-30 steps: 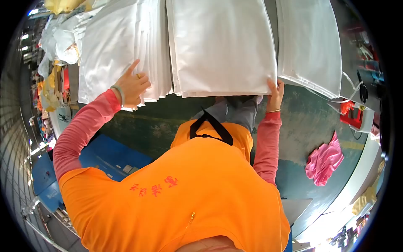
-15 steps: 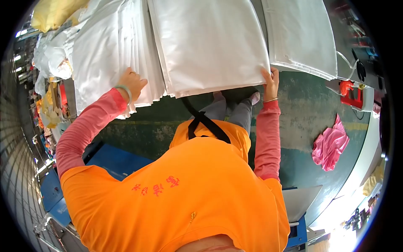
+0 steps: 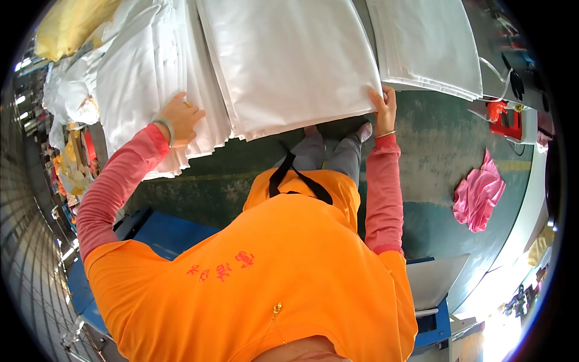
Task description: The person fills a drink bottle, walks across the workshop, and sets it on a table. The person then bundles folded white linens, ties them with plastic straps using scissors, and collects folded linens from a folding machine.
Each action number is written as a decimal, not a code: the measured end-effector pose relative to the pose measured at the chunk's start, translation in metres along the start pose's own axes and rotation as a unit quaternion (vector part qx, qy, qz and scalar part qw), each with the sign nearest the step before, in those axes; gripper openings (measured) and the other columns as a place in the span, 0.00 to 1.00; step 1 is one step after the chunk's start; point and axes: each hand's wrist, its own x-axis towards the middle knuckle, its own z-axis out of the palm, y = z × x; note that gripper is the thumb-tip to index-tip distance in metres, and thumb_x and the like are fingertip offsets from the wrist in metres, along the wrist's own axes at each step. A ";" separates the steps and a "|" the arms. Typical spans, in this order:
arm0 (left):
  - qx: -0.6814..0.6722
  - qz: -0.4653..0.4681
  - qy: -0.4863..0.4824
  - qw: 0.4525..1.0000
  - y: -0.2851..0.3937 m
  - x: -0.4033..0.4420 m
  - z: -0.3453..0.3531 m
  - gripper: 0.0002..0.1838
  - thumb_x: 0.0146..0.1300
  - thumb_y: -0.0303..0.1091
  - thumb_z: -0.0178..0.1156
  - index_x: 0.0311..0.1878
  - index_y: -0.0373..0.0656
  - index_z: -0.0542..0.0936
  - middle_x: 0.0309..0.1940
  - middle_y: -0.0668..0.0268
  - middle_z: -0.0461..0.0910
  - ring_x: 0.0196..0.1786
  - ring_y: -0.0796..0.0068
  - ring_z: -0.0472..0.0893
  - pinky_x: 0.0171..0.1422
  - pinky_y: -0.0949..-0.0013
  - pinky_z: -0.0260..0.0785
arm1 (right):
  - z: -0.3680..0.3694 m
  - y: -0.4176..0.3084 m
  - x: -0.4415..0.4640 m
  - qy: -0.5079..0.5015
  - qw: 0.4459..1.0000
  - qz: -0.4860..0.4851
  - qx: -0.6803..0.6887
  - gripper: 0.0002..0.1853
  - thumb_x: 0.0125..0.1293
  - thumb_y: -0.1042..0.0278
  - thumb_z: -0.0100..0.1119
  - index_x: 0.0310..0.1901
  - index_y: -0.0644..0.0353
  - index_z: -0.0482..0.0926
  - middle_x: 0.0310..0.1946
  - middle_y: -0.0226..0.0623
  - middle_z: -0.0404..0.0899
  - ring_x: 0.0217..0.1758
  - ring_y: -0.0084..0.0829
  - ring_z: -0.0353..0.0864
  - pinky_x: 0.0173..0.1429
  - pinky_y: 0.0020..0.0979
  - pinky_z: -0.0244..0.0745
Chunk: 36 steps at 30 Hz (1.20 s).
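Observation:
Folded white fabric lies in stacks along the table edge. My left hand (image 3: 180, 120) is on the left fabric stack (image 3: 136, 90), whose many layers fan out at the side. Its fingers are curled against the cloth, the thumb pointing right; the fingertips are hidden. At the near right corner of the middle fabric stack (image 3: 289, 66), my right hand (image 3: 385, 111) is closed on the edge, thumb on the near side and fingers bent around the corner. A third fabric stack (image 3: 428, 48) lies to the right, apart from both hands.
A yellow plastic bag (image 3: 69, 27) and white plastic bags (image 3: 75, 93) sit at the far left. Pink cloth (image 3: 479, 192) lies on the green floor (image 3: 422, 163). A red plastic item (image 3: 508, 125) stands at the right, below a dark tabletop. Behind me is a blue bench (image 3: 172, 232).
The view has shifted slightly, with the stacks a little higher and further left. My left hand has stayed on the left stack, its fingers slightly changed. My right hand keeps its hold.

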 end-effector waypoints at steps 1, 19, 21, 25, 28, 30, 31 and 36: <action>-0.019 -0.014 0.000 1.000 0.001 0.001 -0.001 0.19 0.46 0.42 0.55 0.43 0.47 0.74 0.39 0.66 0.73 0.51 0.67 0.70 0.63 0.56 0.47 | 0.000 0.001 0.001 -0.001 1.000 -0.002 -0.001 0.14 0.55 0.67 0.60 0.38 0.64 0.68 0.27 0.29 0.72 0.29 0.15 0.69 0.31 0.15 0.63; 0.096 0.102 -0.003 0.990 0.003 0.040 0.020 0.19 0.47 0.42 0.55 0.43 0.46 0.75 0.52 0.70 0.67 0.61 0.70 0.60 0.68 0.52 0.39 | 0.004 -0.003 -0.003 0.014 0.999 -0.024 -0.034 0.13 0.54 0.65 0.60 0.36 0.60 0.69 0.24 0.23 0.69 0.23 0.11 0.63 0.24 0.15 0.54; 0.101 0.082 -0.077 0.988 0.007 0.042 0.010 0.23 0.47 0.44 0.55 0.47 0.45 0.73 0.50 0.70 0.69 0.60 0.71 0.61 0.68 0.51 0.38 | 0.004 -0.002 -0.001 0.014 0.999 -0.028 -0.032 0.13 0.54 0.65 0.60 0.36 0.60 0.69 0.23 0.23 0.69 0.23 0.11 0.62 0.23 0.15 0.54; 0.077 0.029 -0.107 0.991 0.013 0.044 0.005 0.26 0.49 0.49 0.53 0.50 0.47 0.72 0.45 0.70 0.71 0.58 0.72 0.65 0.69 0.50 0.37 | -0.002 0.002 0.001 0.009 0.999 -0.028 -0.017 0.14 0.53 0.68 0.62 0.36 0.63 0.69 0.25 0.26 0.71 0.26 0.14 0.67 0.28 0.16 0.62; 0.037 0.014 -0.086 0.996 0.016 0.049 0.008 0.26 0.49 0.53 0.52 0.50 0.50 0.71 0.45 0.68 0.70 0.57 0.71 0.65 0.68 0.50 0.37 | -0.001 0.000 -0.001 0.008 1.000 -0.015 -0.019 0.13 0.54 0.69 0.61 0.36 0.64 0.69 0.26 0.27 0.71 0.27 0.14 0.67 0.29 0.16 0.62; 0.049 0.006 -0.067 0.997 0.018 0.052 0.012 0.26 0.49 0.54 0.53 0.49 0.51 0.71 0.46 0.68 0.70 0.56 0.71 0.66 0.68 0.50 0.37 | -0.001 -0.002 -0.001 0.011 1.000 -0.014 -0.018 0.13 0.54 0.69 0.61 0.36 0.64 0.69 0.26 0.27 0.72 0.27 0.15 0.68 0.29 0.16 0.63; 0.054 0.001 -0.059 0.997 0.019 0.052 0.011 0.26 0.49 0.55 0.53 0.49 0.51 0.71 0.46 0.68 0.70 0.56 0.70 0.66 0.68 0.49 0.37 | -0.001 -0.002 -0.001 0.013 1.000 -0.019 -0.016 0.13 0.54 0.69 0.61 0.37 0.64 0.69 0.26 0.28 0.72 0.27 0.15 0.69 0.29 0.16 0.63; -0.045 0.061 0.136 0.988 -0.002 0.032 0.010 0.20 0.50 0.45 0.55 0.47 0.48 0.72 0.47 0.67 0.71 0.54 0.68 0.68 0.65 0.55 0.47 | 0.000 0.000 -0.001 0.002 1.000 -0.017 -0.021 0.12 0.56 0.69 0.59 0.37 0.65 0.69 0.29 0.32 0.75 0.29 0.16 0.73 0.28 0.15 0.65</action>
